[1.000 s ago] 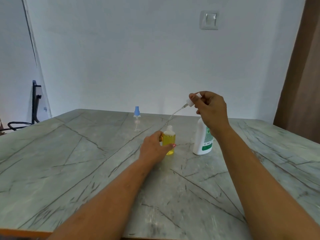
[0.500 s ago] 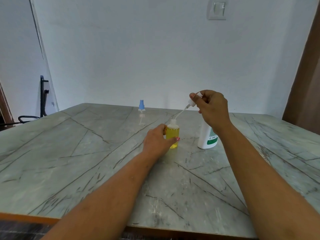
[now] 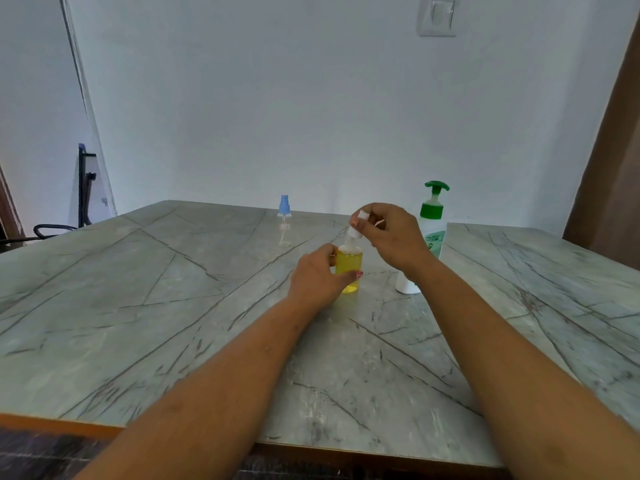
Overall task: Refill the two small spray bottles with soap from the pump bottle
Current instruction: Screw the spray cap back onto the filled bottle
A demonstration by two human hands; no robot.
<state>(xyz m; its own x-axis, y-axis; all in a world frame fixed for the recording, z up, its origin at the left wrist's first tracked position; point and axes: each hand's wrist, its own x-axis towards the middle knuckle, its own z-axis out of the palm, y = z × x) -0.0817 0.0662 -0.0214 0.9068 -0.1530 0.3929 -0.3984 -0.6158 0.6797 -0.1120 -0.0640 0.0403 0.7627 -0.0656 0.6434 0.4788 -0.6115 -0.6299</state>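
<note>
A grey-green marble-patterned table (image 3: pixel 173 306) carries all three containers toward its far edge. The white pump bottle with a green pump head (image 3: pixel 433 233) stands upright right of centre, just behind the person's right hand (image 3: pixel 393 233), apparently kept within easy reach. The left hand (image 3: pixel 317 280) wraps the small clear spray bottle full of yellow soap (image 3: pixel 349 266) near the table's middle, seemingly to steady it. It stands on its base, long axis vertical, neck up. A second small clear spray bottle with a blue cap (image 3: pixel 284 216) stands upright, untouched, by the far edge and looks unfilled. The right hand pinches the white spray head (image 3: pixel 357 226) at the yellow bottle's neck, near upright, top leaning slightly right, probably being refitted.
</note>
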